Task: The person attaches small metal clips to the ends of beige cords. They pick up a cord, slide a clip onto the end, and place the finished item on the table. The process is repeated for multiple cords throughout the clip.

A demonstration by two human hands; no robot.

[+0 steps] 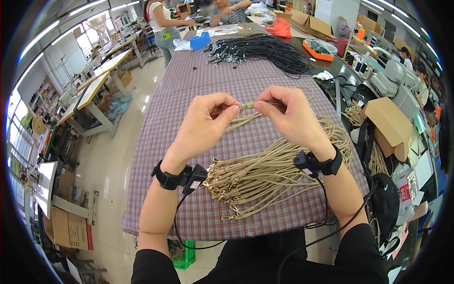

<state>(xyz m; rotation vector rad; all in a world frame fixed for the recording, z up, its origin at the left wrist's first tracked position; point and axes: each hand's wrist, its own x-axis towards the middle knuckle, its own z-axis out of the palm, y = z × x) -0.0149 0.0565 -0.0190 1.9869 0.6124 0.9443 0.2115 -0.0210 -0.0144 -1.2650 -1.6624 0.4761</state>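
Above the middle of the table, my left hand (202, 122) and my right hand (294, 117) face each other, both closed in a pinch. Between their fingertips stretches a short piece of a beige cord (247, 106), with a thicker tan section in the gap. The cord's ends trail behind my fingers, one looping out past my right hand. Just below lies a large bundle of beige cords (265, 165), with gold metal clasps (227, 189) gathered at its left end. Each wrist wears a black strap with a small device.
A checked cloth (161, 128) covers the table. Black cords (265, 49) are heaped at its far end, near a blue box (200, 41) and an orange tray (319, 49). On the right stands an open cardboard box (390, 123). Two people are at the far end.
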